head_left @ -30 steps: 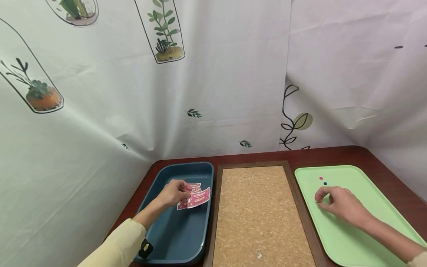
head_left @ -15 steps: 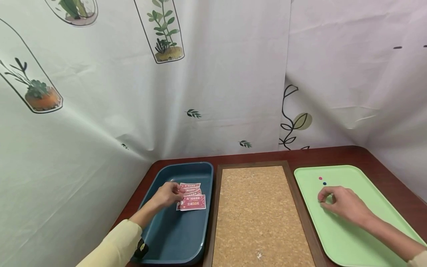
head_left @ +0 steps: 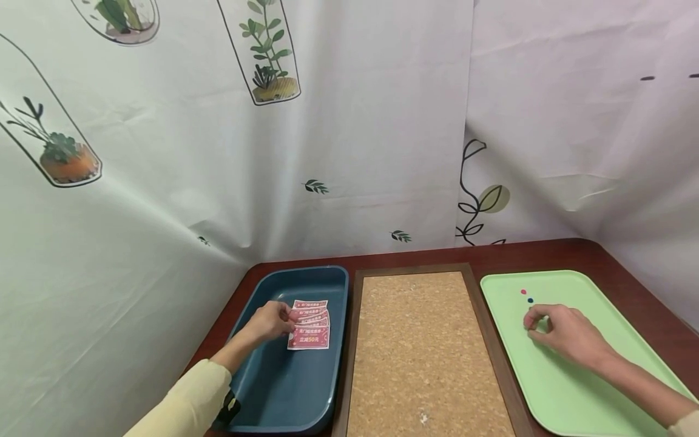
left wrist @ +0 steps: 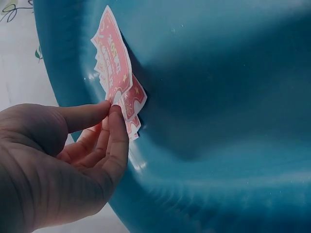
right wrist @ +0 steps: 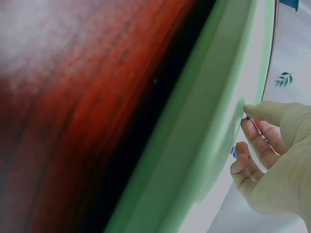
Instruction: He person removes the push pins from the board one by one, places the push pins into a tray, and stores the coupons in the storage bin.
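Note:
My left hand (head_left: 269, 321) pinches the edge of a pink coupon (left wrist: 114, 60) between thumb and forefinger. Beneath it several more pink coupons (head_left: 311, 304) lie fanned out in the blue tray (head_left: 284, 388). The held coupon overlaps the front of this stack. Over the green tray (head_left: 606, 400), my right hand (head_left: 570, 334) has thumb and forefinger together. In the right wrist view a tiny blue push pin (right wrist: 248, 118) shows between those fingertips, mostly hidden. A pink push pin (head_left: 523, 292) and a blue push pin (head_left: 530, 300) lie just beyond the right hand.
Between the two trays lies a wood-framed cork board (head_left: 420, 352), with a small pale mark near its front. Everything stands on a dark red wooden table (head_left: 404, 260). A printed white curtain (head_left: 382, 121) hangs close behind and along both sides.
My left hand has drawn back left with the coupon, which has gone from slanted to nearly level over the stack. The right hand has shifted slightly right.

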The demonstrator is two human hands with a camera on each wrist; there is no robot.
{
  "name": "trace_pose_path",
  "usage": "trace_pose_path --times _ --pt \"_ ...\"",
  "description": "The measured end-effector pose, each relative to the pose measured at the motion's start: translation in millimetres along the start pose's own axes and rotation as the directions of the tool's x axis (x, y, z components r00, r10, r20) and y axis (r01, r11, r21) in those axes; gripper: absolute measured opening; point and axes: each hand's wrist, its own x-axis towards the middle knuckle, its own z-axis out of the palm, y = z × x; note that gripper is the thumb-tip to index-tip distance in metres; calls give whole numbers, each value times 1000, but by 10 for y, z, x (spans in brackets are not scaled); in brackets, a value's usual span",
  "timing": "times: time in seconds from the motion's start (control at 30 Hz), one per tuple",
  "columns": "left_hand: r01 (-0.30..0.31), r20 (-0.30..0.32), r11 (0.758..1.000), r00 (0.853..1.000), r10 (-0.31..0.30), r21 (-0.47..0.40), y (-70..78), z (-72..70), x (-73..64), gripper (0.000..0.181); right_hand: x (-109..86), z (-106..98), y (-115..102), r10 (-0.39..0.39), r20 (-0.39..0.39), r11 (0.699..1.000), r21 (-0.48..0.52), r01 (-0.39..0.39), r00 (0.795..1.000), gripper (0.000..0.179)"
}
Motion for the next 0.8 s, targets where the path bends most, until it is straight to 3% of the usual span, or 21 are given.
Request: trace_pose_path --times 0.3,0.8 --pt "11 -17 992 1000 -9 125 -20 13 12 13 -1 -15 34 14 -10 1000 -9 -14 1000 20" --pt "16 -28 989 1000 -12 146 -14 20 6 11 -3 -62 62 21 -37 1000 10 -20 999 16"
